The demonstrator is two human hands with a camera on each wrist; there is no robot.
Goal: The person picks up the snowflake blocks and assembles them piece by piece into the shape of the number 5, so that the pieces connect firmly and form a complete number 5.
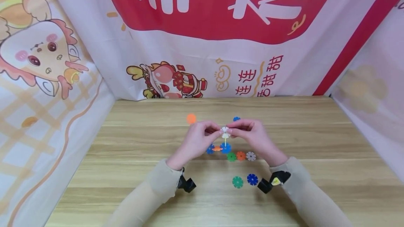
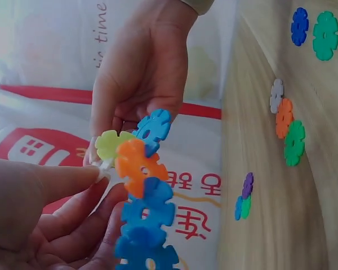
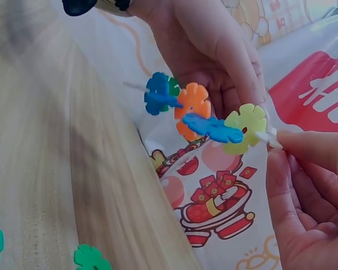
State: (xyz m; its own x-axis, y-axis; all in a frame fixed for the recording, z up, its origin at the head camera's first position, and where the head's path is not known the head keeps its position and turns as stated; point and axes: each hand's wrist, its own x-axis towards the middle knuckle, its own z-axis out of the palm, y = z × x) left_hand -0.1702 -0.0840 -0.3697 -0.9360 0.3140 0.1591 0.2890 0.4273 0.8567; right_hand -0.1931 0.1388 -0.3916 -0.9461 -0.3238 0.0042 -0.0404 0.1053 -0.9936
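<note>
Close together above the table, my left hand (image 1: 202, 136) and right hand (image 1: 252, 135) both pinch a small white notched plastic disc (image 1: 225, 134) between thumb and fingers. A chain of interlocking flower-shaped discs hangs from it in the air. Next to the white piece comes a yellow disc (image 3: 245, 128), slotted into a blue disc (image 3: 213, 129). Beyond that are an orange disc (image 2: 139, 167) and further blue discs (image 2: 148, 211). In the right wrist view a bit of green shows at the chain's far end. The fingers partly hide the white piece.
On the wooden table (image 1: 142, 132) lie a row of green (image 1: 231, 156), orange (image 1: 241, 155) and grey (image 1: 250, 156) discs. Nearer are a green disc (image 1: 237, 182) and a dark blue one (image 1: 252, 179). An orange disc (image 1: 191, 118) lies farther back. Printed cloth (image 1: 221, 62) walls the back.
</note>
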